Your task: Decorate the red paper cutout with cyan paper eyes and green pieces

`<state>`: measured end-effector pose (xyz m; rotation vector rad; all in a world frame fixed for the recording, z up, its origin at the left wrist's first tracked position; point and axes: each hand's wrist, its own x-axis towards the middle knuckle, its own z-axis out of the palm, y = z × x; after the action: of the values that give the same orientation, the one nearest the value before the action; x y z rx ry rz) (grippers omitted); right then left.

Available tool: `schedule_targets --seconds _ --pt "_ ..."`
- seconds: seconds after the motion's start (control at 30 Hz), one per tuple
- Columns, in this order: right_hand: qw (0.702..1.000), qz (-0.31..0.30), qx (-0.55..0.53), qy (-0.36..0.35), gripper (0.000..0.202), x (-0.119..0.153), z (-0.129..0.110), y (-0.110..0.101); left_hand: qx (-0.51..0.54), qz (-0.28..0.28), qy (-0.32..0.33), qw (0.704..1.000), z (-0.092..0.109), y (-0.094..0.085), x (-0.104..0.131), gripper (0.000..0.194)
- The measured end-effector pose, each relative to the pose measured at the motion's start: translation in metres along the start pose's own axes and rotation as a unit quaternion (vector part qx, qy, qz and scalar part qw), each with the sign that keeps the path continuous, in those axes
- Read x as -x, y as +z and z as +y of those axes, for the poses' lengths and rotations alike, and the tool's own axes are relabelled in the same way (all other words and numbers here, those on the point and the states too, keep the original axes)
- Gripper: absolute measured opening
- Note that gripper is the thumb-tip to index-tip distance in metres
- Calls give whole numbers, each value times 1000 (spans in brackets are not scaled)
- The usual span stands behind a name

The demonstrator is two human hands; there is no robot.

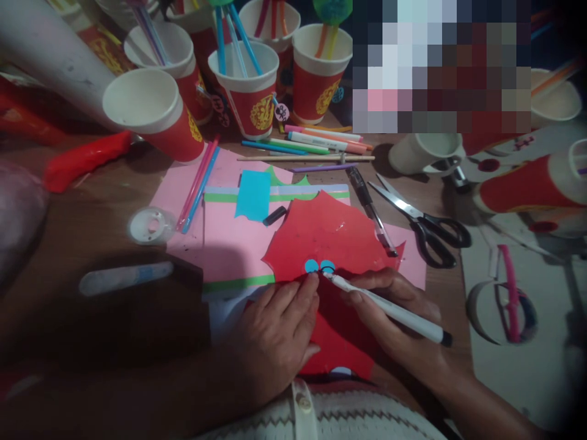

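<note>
My right hand [389, 305] grips a white marker [398, 315], its tip touching the right one of two small blue paper circles [311, 266]. A dark curved line shows on that circle. Both circles lie on a red paper sheet [321, 232] with scalloped edges. My left hand [284, 324] lies flat on the red paper with fingers stretched, fingertips just below the left circle. Under the red sheet are pink papers [220, 238] with green strips. A black marker cap [275, 216] and a blue paper piece [254, 194] lie just beyond.
Red and white paper cups [247, 91] with straws stand at the back. Black-handled scissors [426, 223] and a black pen [371, 208] lie right of the red paper. Several markers [321, 142] lie behind it. A tape roll [502, 311] sits far right, a glue tube [126, 278] left.
</note>
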<state>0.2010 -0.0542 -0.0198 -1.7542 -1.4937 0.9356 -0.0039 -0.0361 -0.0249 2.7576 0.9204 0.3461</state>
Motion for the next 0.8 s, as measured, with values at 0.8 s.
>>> schedule_targets --seconds 0.8 --pt "996 -14 69 -52 7 1 2 -1 -1 -19 -1 1000 -1 -1 -5 44"
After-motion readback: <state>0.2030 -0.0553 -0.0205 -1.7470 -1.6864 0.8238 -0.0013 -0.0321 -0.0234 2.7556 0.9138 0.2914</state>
